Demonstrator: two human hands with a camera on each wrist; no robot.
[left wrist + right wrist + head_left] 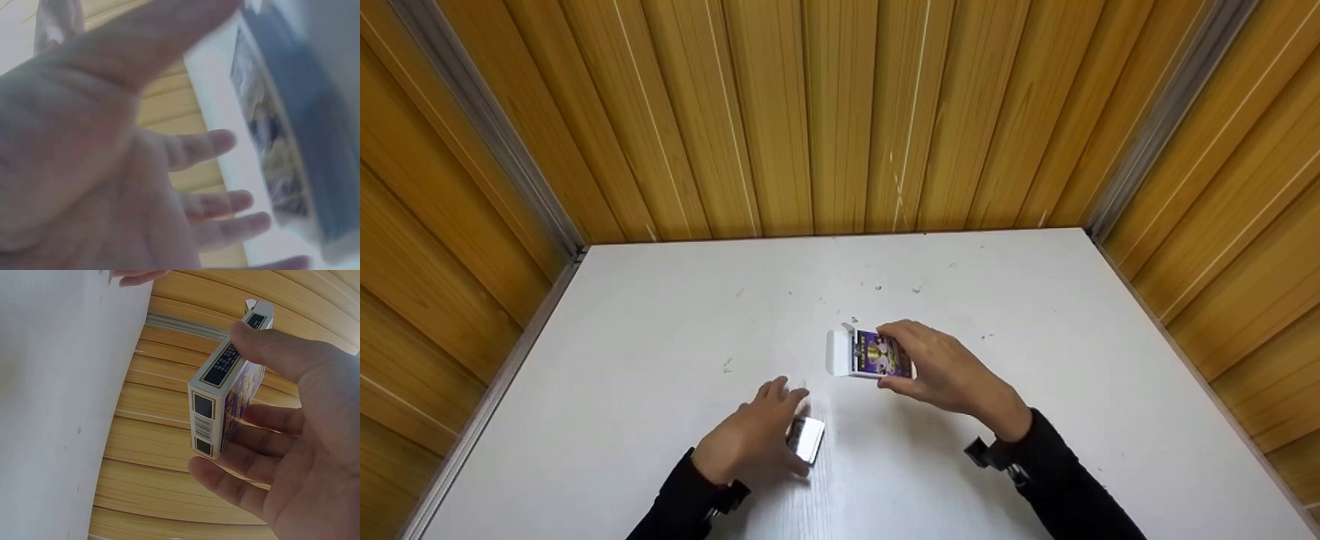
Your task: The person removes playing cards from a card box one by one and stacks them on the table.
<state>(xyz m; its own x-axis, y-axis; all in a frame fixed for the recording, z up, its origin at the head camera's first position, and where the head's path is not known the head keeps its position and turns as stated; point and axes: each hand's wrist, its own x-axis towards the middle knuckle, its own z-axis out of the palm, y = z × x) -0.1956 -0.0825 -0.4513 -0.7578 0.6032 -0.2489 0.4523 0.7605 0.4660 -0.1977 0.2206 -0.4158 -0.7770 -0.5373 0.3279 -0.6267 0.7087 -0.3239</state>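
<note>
A small printed card box (883,354), purple and gold with white edges, is in my right hand (941,369), thumb on one narrow side and fingers on the other. Its white end flap (838,352) stands open toward the left. The right wrist view shows the box's barcode end (203,424). My left hand (750,435) is spread beside a deck of cards (808,439) low over the white table. In the blurred left wrist view the deck (306,118) shows its layered edge; the thumb reaches to its top end, while the other fingers look straight and apart from it.
The white table (660,315) bears small dark marks and scuffs. Wood-patterned panels (840,112) rise behind it and on both sides, with grey metal strips (1170,112) at the corners. Each wrist carries a small black device (994,456).
</note>
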